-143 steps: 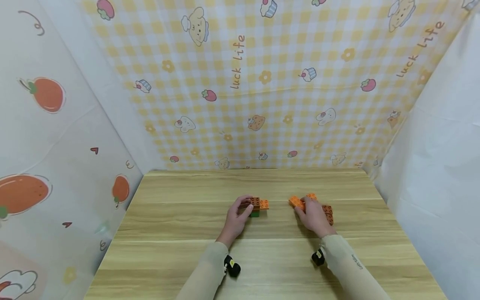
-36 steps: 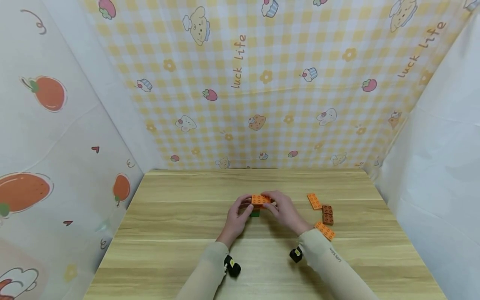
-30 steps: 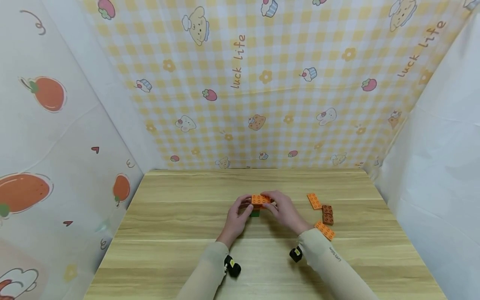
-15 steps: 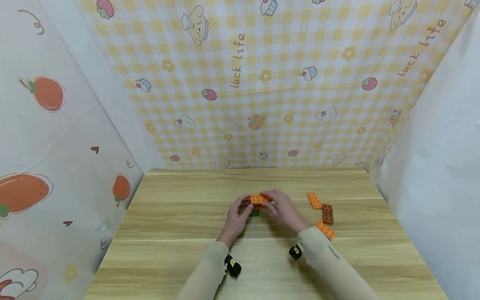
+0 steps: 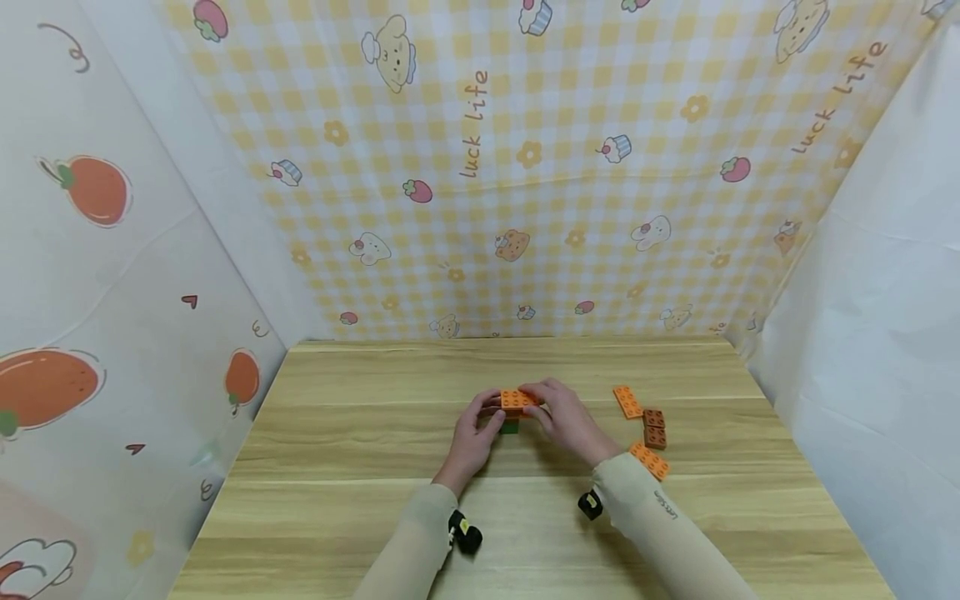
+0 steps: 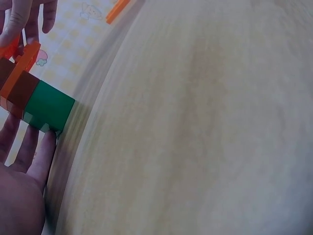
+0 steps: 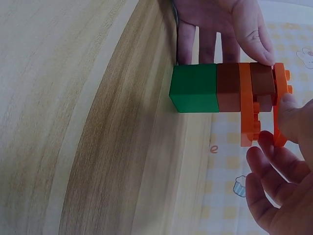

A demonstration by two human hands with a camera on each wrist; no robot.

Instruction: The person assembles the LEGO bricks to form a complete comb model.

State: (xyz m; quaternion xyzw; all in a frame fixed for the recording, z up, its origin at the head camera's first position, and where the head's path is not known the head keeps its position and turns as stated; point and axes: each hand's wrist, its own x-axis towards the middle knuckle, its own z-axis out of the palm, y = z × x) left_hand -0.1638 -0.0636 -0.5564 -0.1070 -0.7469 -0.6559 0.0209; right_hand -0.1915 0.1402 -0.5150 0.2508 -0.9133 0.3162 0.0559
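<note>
Head view: right hand [image 5: 566, 421] had the top orange plate [image 5: 514, 400] pinched between thumb and fingers, at the plate's right-hand part. Just left of that grip, left hand [image 5: 468, 435] held the stack [image 7: 234, 89] from its left side, thumb on the near face, fingers round the far one.

Right wrist view gave the order below the gripped plate: upper brown brick [image 7: 262, 81], lower orange plate [image 7: 246, 98], lower brown brick [image 7: 228, 90], green block [image 7: 195, 89] lowest, next to the table [image 7: 112, 122]. Both orange plates jutted toward the right hand; whether the top one sat fully down could not be told. Left wrist view: left fingers [image 6: 46, 152] against the green block.

Outward, right of the grip and well apart from the stack: one loose orange plate [image 5: 628, 402]; nearer the person, a pair of brown bricks [image 5: 655, 437], touching; nearer again, a second loose orange plate [image 5: 649, 461] by the right sleeve [image 5: 660, 521]. Beyond the grip, yellow checked cloth [image 5: 555, 208] rose behind the table
</note>
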